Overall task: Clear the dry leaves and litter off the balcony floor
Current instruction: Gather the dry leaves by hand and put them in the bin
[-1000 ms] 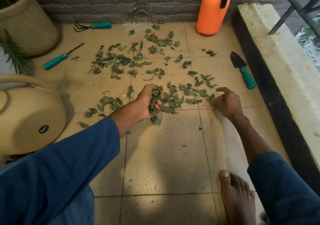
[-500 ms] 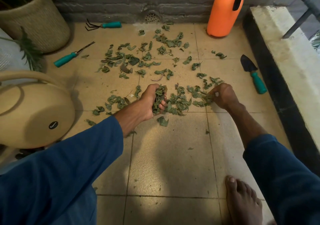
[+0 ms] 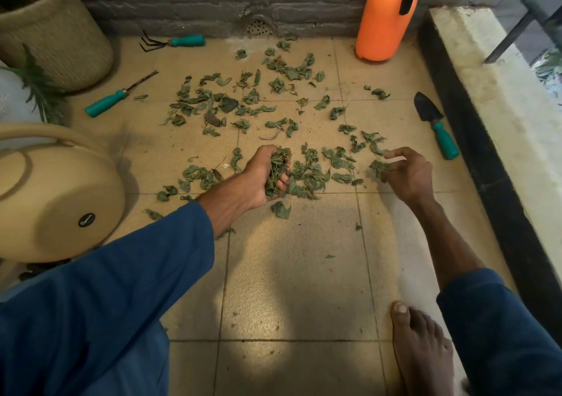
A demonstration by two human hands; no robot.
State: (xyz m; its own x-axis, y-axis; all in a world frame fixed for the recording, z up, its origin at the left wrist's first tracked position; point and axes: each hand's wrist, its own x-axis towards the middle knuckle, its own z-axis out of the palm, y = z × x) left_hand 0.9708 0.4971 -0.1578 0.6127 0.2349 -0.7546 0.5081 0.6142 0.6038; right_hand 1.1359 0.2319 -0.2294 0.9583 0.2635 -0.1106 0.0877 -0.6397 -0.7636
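Beige tiles of the balcony floor (image 3: pixel 304 274) lie strewn with crumpled dry green leaves (image 3: pixel 225 103), thickest from the floor's middle toward the grey brick wall (image 3: pixel 182 0) at its far edge. The person's left hand (image 3: pixel 261 179) is clenched around a fat handful of leaves (image 3: pixel 275 167), just above the pile at mid-floor. The right hand (image 3: pixel 407 173), nearer the raised concrete ledge (image 3: pixel 486 91), curls its fingertips on a small clump of leaves (image 3: pixel 378 167), thumb and forefinger loosely parted.
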